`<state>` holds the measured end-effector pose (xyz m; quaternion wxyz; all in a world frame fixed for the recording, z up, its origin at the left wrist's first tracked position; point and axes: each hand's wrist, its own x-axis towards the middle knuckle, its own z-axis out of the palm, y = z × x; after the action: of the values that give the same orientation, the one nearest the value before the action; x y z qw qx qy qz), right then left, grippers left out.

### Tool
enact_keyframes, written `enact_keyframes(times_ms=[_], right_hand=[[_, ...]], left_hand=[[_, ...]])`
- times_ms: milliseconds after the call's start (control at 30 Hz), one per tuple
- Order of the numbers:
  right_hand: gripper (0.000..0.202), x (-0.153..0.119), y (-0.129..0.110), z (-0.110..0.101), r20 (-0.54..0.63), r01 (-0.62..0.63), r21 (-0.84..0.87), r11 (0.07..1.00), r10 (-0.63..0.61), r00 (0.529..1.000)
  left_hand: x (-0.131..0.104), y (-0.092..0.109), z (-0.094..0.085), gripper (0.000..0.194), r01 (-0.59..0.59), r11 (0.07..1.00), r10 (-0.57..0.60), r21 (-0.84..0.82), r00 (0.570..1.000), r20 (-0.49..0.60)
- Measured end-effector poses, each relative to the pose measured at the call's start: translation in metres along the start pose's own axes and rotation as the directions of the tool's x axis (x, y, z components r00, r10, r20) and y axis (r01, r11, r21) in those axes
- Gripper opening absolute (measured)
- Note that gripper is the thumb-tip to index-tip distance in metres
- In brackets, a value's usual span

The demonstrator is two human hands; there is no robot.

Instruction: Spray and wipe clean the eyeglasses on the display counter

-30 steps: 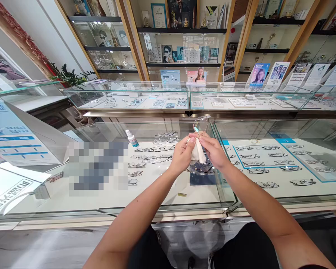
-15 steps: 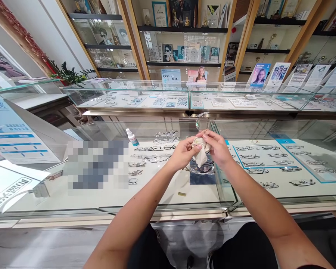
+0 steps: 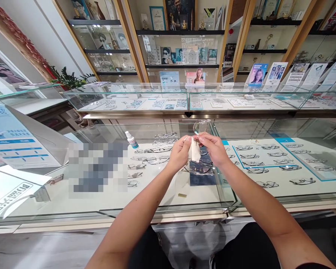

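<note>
Above the glass counter, my left hand (image 3: 180, 152) is closed on a cream cleaning cloth (image 3: 195, 152), which hangs down between my two hands. Beside it, my right hand (image 3: 212, 147) pinches a pair of thin-rimmed eyeglasses (image 3: 200, 127). One round lens stands up above my fingertips; the rest of the frame is hidden behind the fingers and the cloth. To the left on the counter stands a white spray bottle (image 3: 131, 139) with a blue and red label.
Rows of eyeglasses (image 3: 277, 154) lie in the display counter under glass. A small gold-coloured piece (image 3: 182, 195) is near the front edge. Standing cards (image 3: 22, 138) are at the left. A second glass showcase (image 3: 134, 98) and shelves run behind.
The bunched cloth now hangs narrower and straighter between my hands. My right hand has shifted slightly left and down, and the eyeglasses' lens sits lower and turned.
</note>
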<state>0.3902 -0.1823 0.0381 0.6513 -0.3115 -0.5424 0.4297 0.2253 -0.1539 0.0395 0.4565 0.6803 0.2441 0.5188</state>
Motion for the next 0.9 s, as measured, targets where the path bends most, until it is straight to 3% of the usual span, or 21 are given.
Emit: enact_keyframes(times_ms=[100,233,367,533,733,900], right_hand=[[0.020,0.003,0.000,-0.003,-0.058,-0.001,0.000,1.000,0.001,0.998],[0.023,0.007,-0.001,-0.007,-0.114,-0.090,0.027,0.996,0.092,0.989],[0.027,0.009,-0.002,-0.007,-0.124,-0.131,0.051,0.990,0.136,0.983],[0.028,0.007,0.002,-0.003,-0.094,-0.110,0.031,0.993,0.112,0.989],[0.028,0.004,0.006,0.002,-0.057,-0.070,0.035,0.997,0.072,0.996],[0.027,0.006,-0.001,-0.002,-0.076,-0.040,0.005,0.999,0.040,0.996]], left_hand=[[0.002,-0.001,-0.004,0.068,-0.016,0.998,0.011,0.054,0.997,0.082],[0.004,-0.005,-0.008,0.063,0.070,0.997,-0.059,-0.038,0.966,0.252],[0.004,-0.008,-0.009,0.062,0.147,0.983,-0.108,-0.107,0.945,0.310],[0.002,-0.010,-0.005,0.061,0.156,0.983,-0.132,-0.099,0.968,0.214],[0.001,-0.009,0.001,0.068,0.033,0.999,-0.033,-0.017,0.999,0.030],[0.004,0.000,-0.006,0.069,0.006,0.999,-0.011,0.047,0.993,0.119]])
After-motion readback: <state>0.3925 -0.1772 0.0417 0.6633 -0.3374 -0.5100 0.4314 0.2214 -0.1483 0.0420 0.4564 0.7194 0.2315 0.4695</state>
